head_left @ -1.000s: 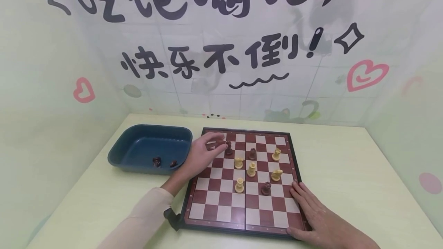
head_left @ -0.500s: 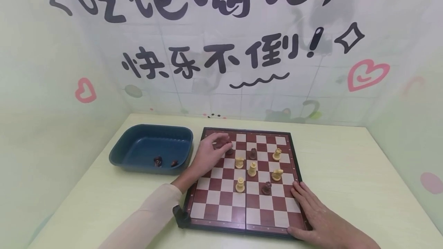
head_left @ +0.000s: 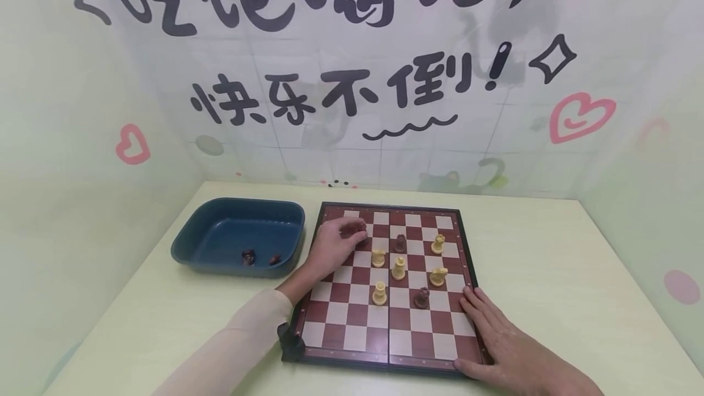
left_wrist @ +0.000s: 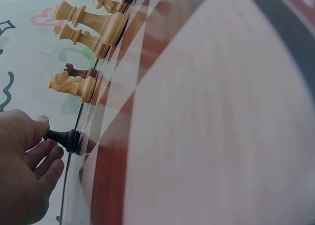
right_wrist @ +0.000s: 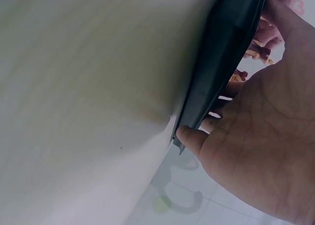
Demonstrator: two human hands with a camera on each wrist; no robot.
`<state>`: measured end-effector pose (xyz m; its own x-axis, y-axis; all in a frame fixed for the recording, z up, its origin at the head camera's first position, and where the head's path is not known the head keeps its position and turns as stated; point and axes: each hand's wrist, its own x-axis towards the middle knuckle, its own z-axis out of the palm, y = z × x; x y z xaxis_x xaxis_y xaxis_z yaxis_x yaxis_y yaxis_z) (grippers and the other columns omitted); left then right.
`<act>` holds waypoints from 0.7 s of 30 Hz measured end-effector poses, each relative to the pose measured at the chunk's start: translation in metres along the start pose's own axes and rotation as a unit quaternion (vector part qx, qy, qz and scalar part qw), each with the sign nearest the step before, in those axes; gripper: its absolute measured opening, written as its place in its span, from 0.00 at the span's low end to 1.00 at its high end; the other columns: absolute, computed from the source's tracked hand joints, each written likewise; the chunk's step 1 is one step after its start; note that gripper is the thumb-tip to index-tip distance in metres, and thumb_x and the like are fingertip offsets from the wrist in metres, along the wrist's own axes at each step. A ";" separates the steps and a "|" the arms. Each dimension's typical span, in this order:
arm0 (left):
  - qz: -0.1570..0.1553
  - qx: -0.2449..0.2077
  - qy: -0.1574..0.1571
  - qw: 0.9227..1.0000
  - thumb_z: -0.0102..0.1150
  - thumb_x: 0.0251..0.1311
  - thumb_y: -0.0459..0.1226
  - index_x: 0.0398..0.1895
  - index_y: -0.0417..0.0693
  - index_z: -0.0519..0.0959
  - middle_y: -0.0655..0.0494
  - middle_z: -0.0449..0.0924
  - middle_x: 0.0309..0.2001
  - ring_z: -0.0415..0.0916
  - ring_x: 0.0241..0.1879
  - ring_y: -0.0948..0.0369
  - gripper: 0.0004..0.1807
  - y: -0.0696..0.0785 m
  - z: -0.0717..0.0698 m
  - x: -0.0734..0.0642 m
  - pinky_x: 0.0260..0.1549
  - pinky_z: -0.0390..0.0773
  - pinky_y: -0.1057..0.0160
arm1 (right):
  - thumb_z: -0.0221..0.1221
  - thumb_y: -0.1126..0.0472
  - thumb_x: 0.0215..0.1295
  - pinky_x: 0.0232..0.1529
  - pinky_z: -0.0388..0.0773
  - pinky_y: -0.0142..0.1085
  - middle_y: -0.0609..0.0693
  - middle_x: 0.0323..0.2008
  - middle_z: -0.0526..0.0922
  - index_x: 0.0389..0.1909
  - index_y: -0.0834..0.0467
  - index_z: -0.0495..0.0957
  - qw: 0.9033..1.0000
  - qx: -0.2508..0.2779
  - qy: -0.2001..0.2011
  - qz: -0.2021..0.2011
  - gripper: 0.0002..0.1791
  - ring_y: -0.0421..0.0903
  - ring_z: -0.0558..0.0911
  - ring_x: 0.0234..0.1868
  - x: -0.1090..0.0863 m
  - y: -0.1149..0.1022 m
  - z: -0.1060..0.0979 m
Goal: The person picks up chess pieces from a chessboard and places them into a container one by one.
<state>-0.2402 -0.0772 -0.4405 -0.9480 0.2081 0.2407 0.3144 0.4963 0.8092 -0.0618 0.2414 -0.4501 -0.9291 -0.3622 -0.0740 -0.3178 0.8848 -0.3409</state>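
Note:
A brown-and-cream chessboard [head_left: 352,338] lies on the pale green table [head_left: 550,261]. My left hand [head_left: 335,246] pinches a dark pawn [left_wrist: 66,136] near the board's far left; the head view hides most of that pawn behind my fingers. In the left wrist view thumb and fingers close round its top while its base stands on the board [left_wrist: 206,126]. My right hand [head_left: 503,341] lies flat on the board's near right corner, fingers straight, thumb at the edge [right_wrist: 216,77]. Several cream pieces [head_left: 398,269] and two dark pieces [head_left: 421,298] stand mid-board.
A dark blue tray [head_left: 220,225] sits left of the board with two dark pieces [head_left: 249,256] inside. Walls with printed characters and hearts close in the table at the back and both sides. A black clasp [head_left: 290,342] juts from the board's near left corner.
My left hand has closed its fingers round the dark pawn, which stood free beside them one second ago. The right hand has stayed flat on the board corner.

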 end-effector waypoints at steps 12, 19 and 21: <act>0.005 0.001 -0.004 1.000 0.68 0.66 0.33 0.51 0.40 0.85 0.54 0.86 0.43 0.82 0.47 0.58 0.12 -0.001 0.003 0.000 0.52 0.80 0.54 | 0.54 0.23 0.63 0.64 0.72 0.51 0.59 0.79 0.51 0.79 0.64 0.52 1.000 -0.014 0.001 -0.020 0.59 0.56 0.54 0.77 0.000 0.000 -0.003; 0.002 -0.007 -0.001 1.000 0.67 0.66 0.33 0.50 0.40 0.86 0.54 0.86 0.43 0.82 0.47 0.58 0.11 0.000 0.003 0.000 0.51 0.80 0.55 | 0.54 0.23 0.64 0.64 0.71 0.50 0.59 0.79 0.52 0.79 0.64 0.53 0.999 -0.025 0.009 -0.026 0.59 0.56 0.54 0.77 0.001 0.000 -0.004; 0.002 -0.005 -0.001 1.000 0.67 0.66 0.33 0.50 0.41 0.86 0.54 0.86 0.43 0.82 0.47 0.58 0.11 0.000 0.003 0.001 0.51 0.80 0.55 | 0.53 0.23 0.63 0.64 0.72 0.50 0.59 0.79 0.52 0.79 0.63 0.53 0.999 -0.025 0.005 -0.021 0.59 0.56 0.54 0.77 0.000 0.000 -0.005</act>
<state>-0.2412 -0.0744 -0.4423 -0.9464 0.2126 0.2433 0.3184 0.4860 0.8139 -0.0632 0.2429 -0.4456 -0.9169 -0.3959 -0.0511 -0.3646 0.8826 -0.2968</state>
